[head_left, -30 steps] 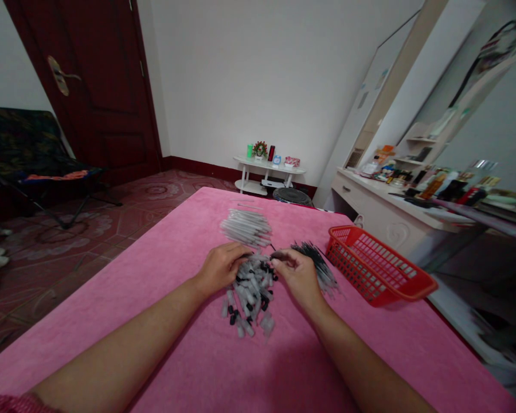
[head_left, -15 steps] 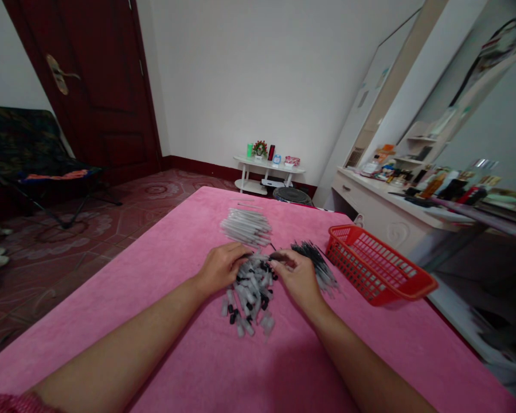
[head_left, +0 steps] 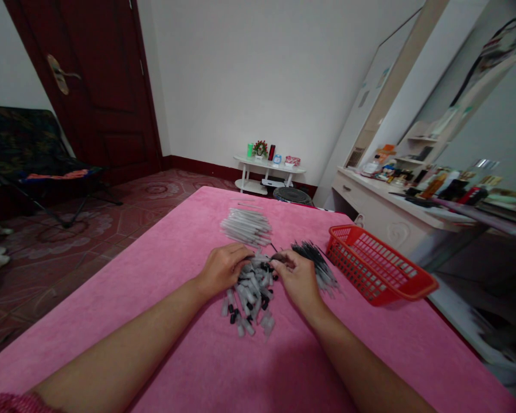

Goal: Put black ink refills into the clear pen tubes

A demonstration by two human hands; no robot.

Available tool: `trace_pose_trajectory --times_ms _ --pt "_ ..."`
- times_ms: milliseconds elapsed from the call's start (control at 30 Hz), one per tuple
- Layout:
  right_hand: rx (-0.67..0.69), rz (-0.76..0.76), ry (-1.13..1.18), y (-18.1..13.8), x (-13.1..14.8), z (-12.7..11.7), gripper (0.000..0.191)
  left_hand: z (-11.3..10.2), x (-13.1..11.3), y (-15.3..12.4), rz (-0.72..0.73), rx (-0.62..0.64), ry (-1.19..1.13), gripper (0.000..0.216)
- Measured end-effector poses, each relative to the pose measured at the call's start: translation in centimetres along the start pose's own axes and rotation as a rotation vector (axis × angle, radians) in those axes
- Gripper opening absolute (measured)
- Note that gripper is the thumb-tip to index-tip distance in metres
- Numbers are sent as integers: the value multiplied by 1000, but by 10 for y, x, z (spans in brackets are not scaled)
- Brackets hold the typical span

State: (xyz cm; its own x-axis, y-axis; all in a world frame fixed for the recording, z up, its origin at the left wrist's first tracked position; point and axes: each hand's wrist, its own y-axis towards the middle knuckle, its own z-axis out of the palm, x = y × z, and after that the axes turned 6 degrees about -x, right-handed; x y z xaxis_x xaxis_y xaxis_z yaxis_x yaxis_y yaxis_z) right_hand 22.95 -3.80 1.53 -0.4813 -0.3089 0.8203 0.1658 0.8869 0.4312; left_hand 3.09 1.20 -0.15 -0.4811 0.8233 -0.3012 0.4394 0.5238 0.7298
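Both hands at the far edge of the small-parts pile; grip unconfirmed

Observed from where I stand: the left hand and the right hand face each other across the upper end of a pile of small clear and black pieces. The pile lies on the pink cloth, mostly on the person's side of the fingertips.

Grip: fingers on both hands are bent, with thumbs brought in towards them. Something dark shows at the fingertips on each side, but I cannot tell whether either hand grasps a piece or merely touches the pile.

Surroundings: a bundle of pale tubes lies just beyond the hands. Thin dark-ended rods lie just beside the right hand, on its outer side. A red basket stands further right.

Assessment: the step in hand appears to be fine fingertip work on single small parts. In my judgement the next move calls for a light, exact pinch and close control of both hands, since the loose pieces lie crowded and could easily scatter.
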Motion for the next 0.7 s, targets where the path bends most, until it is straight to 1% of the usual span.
trace_pose_trajectory --times_ms 100,133,167,267,333,367,467,500,600,633,700 --pt "68 -8 -114 0 -1 -3 36 1 0 0 2 3 6 17" --pt "90 -18 -149 1 -1 -3 40 1 0 0 2 7 10 17" --pt "104 -29 -167 1 -1 -4 39 2 1 0 0 7 14 18" --pt "83 -67 -152 2 -2 -4 22 1 1 -1 -16 -4 22 17" --pt "74 -95 -150 2 -2 -4 17 1 1 -1 -16 -11 22 16" --pt "84 -101 -160 2 -2 -4 19 1 1 0 -14 -8 22 16" --pt "133 -79 -176 2 -3 -5 36 0 0 0 -6 7 24 16" --pt "136 -70 -168 2 -3 -5 36 0 -1 0 -8 8 25 17" --pt "111 -74 -144 1 -3 -5 24 0 -1 0 -12 6 24 17" --pt "112 -70 -142 1 -3 -5 25 0 -1 0 -11 9 21 17" --pt "145 -30 -132 1 -2 -5 34 0 -1 0 -3 16 17 18"
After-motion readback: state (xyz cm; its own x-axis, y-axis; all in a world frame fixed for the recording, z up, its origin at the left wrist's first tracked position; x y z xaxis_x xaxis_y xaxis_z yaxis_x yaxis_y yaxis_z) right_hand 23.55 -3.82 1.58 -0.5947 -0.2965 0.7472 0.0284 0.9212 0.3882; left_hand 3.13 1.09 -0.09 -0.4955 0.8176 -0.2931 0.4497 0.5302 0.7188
